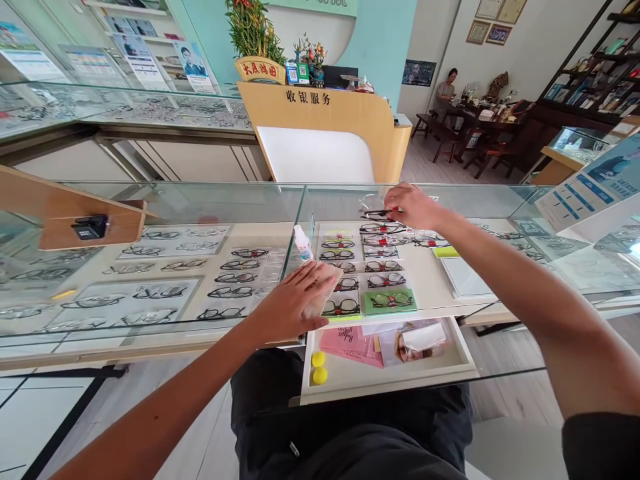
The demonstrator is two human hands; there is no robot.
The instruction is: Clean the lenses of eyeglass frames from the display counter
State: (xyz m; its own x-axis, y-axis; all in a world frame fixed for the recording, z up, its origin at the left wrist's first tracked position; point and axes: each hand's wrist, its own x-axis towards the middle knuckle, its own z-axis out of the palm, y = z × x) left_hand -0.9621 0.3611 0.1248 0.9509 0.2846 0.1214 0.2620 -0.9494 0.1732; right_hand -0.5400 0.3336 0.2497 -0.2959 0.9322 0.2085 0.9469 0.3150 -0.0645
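On top of the glass counter [200, 200], far side, right hand [413, 205] is closed in a pinch on dark-framed glasses [375, 214], thumb and fingers together at one end of the frame. Glasses sit at or just above the glass; can't tell if they touch it. Left hand [295, 300] lies flat near the counter's front edge, fingers apart and stretched, palm down on a beige cloth [327, 287], gripping nothing. Small spray bottle [303, 243] stands upright just beyond the left fingertips.

Under the glass are rows of display frames, one pair on a green pad [390, 301]. Below, an open white drawer [465, 363] holds pink papers [350, 343], two yellow balls [319, 367] and a clear packet. Wooden cashier desk [325, 127] stands behind, with a seated person [445, 90] well back at a table.

Step in hand reads as handling the glasses with the cloth ready. To do it well, I'd say:
- hold by the frame or temple, fingers off the lenses;
- light pinch, no twist on the hinge;
- lift clear of the glass rather than drag, since the top could scratch;
- left palm pins the cloth flat so it doesn't slide off the edge into the drawer;
- mind the bottle, which is close enough for a careless left hand to knock.
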